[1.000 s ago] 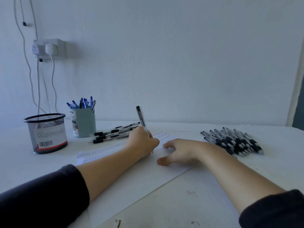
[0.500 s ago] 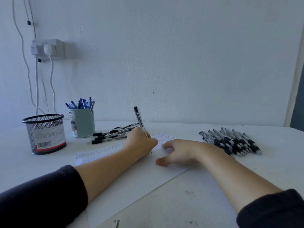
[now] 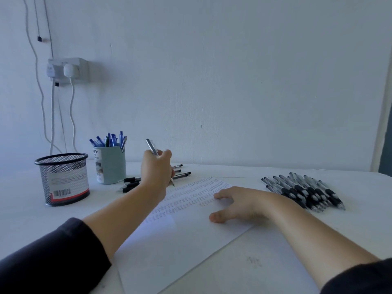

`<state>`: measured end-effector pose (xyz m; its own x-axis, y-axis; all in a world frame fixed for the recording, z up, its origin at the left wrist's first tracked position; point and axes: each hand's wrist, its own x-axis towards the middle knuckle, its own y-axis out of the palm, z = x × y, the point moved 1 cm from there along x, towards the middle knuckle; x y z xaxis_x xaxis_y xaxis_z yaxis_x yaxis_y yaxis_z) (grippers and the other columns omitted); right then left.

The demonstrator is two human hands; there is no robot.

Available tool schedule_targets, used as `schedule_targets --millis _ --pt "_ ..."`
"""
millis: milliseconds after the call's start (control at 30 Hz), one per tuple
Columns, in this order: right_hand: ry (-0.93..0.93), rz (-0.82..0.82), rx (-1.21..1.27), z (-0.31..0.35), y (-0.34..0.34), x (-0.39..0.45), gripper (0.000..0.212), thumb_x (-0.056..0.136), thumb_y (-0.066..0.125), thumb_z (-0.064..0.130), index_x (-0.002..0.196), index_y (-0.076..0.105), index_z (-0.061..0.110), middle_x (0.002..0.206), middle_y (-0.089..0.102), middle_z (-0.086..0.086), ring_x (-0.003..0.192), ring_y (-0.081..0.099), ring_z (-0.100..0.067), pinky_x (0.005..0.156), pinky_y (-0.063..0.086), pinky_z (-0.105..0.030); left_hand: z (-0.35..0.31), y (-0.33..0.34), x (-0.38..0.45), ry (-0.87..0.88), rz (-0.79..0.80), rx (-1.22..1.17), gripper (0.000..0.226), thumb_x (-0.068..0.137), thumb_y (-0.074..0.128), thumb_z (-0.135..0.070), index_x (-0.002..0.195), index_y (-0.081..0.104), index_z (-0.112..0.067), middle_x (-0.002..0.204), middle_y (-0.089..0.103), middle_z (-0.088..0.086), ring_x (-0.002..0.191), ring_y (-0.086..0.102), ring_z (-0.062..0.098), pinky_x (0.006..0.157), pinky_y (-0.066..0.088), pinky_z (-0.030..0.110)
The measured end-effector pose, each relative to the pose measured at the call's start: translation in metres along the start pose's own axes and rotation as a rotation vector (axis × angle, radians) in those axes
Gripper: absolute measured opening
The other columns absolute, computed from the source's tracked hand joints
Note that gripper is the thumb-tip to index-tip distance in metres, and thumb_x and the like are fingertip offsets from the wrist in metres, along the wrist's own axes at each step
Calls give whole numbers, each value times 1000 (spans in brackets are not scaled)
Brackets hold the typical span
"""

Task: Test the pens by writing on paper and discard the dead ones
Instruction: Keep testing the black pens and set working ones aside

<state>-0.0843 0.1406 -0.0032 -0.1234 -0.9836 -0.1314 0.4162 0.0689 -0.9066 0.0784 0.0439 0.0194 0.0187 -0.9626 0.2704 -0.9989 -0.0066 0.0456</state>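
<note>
left hand (image 3: 156, 168) gripping clear black-tipped pen (image 3: 152, 147), right hand (image 3: 237, 203) flat on scribbled paper (image 3: 180, 240)

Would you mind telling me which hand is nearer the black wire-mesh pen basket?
Left. The left hand hovers just right of the black wire-mesh pen basket; the right hand lies far right on paper.

Black mesh cup (image 3: 63, 179) (red base band) – teal holder (image 3: 110, 166), blue pens (image 3: 110, 140) – white paper (image 3: 180, 240).
</note>
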Motion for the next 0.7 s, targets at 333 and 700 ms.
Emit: schedule_targets --millis 333,700 --pt "5 1 -2 1 -1 -3 79 80 67 54 147 32 32 154 27 11 139 31 -11 112 23 -29 2 4 -8 -15 92 -26 23 94 33 -9 87 54 -5 51 47 8 38 34 17 41 25 24" --pt "10 7 26 0 -1 -3 81 78 69 54 146 33 32 154 28 11 139 31 -12 114 22 -31 1 7 -12 18 113 91 23 100 33 -18 96 53 -6 57 53 8 35 37 14 31 25 15"
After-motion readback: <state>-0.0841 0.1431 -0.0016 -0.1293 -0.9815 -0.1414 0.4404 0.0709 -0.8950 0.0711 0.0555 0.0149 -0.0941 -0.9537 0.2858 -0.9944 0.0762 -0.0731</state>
